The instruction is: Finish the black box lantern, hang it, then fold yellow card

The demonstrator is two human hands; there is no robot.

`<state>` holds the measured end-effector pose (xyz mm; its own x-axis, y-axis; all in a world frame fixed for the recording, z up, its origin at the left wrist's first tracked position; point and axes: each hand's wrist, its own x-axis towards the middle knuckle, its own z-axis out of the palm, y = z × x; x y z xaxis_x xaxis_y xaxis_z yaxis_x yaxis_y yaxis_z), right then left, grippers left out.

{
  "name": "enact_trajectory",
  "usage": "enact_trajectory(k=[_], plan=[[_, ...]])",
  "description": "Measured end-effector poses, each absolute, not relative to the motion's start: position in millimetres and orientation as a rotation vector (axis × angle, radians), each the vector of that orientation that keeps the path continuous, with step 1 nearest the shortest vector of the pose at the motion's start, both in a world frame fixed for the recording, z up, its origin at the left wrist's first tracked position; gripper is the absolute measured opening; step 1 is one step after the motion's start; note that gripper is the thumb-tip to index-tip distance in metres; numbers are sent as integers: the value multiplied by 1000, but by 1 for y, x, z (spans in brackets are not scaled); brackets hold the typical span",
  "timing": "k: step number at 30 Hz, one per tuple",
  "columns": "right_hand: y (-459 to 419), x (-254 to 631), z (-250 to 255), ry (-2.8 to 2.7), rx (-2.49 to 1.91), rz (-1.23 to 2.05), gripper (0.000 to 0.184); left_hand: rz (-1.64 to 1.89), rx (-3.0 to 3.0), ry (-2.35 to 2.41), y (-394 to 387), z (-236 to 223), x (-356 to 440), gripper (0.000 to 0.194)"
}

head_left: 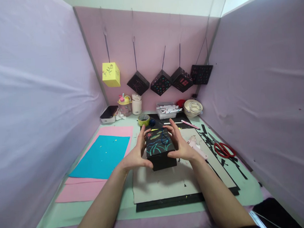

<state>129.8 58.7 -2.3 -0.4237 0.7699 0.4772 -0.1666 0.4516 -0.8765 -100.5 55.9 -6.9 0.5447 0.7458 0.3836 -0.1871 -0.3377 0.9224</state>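
Between my two hands is a black paper box (161,154), its top drawn with green, blue, yellow and red lines. A dark blue cord (164,136) lies on that top. My left hand (141,152) is curved around the left side, with the thumb at the lower front corner. On the right side my right hand (180,143) presses its thumb near the front edge, its fingers reaching toward the back. The box is over a grey-white board (166,188) resting on black sheets (172,202).
Red-handled scissors (224,150) lie at right among black paper scraps. Blue paper (100,157) and pink sheets (79,192) lie at left. Behind are tape (143,120), a box of pens (167,111) and a bottle (137,104). A yellow cube (111,75) and several black boxes hang above.
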Motion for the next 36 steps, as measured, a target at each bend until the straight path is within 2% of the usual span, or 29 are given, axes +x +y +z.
enact_trajectory(k=[11,36], plan=[[67,135,-10,-1738,-540,1218,132,1071,1660,522,57,-9,-102,126],[61,132,-3,-1707,-519,1244,134,1071,1675,504,55,-6,-100,128]])
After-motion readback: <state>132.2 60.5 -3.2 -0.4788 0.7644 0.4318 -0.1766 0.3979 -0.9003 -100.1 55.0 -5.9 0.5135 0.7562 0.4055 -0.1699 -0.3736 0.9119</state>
